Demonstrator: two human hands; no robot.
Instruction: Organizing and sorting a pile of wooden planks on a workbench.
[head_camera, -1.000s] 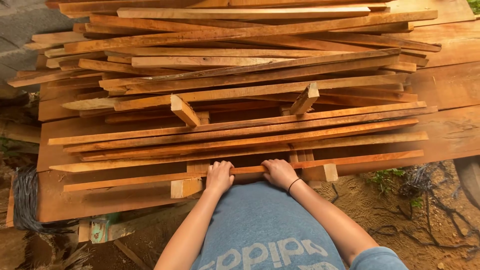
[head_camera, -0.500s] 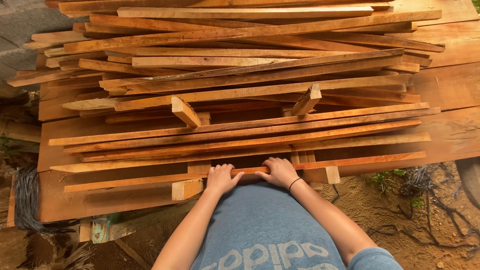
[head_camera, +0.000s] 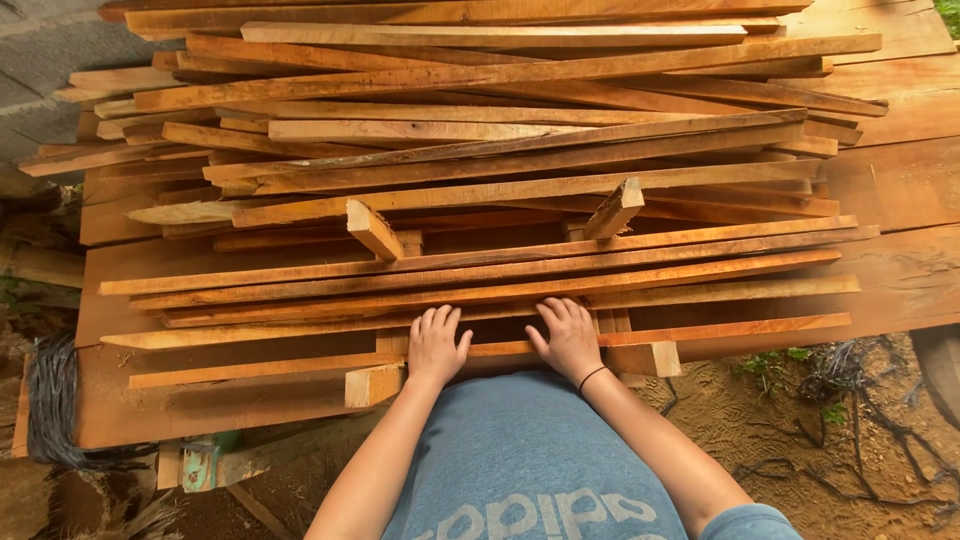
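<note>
Stacked reddish-brown wooden slats (head_camera: 480, 150), long and rough-sawn, heaped crosswise over wide planks (head_camera: 900, 180). Nearest slat (head_camera: 720, 331) at front edge, thin, orange-toned. Left hand (head_camera: 437, 346) and right hand (head_camera: 567, 338) flat, fingers spread, pressing it, gripping nothing.

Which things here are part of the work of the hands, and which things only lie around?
In hand:
left hand, flat on the thin wooden slats
right hand, on the same slats
short cross blocks between layers

Lying about:
black wire bundle
tangled dark cords
wide boards underneath
</note>
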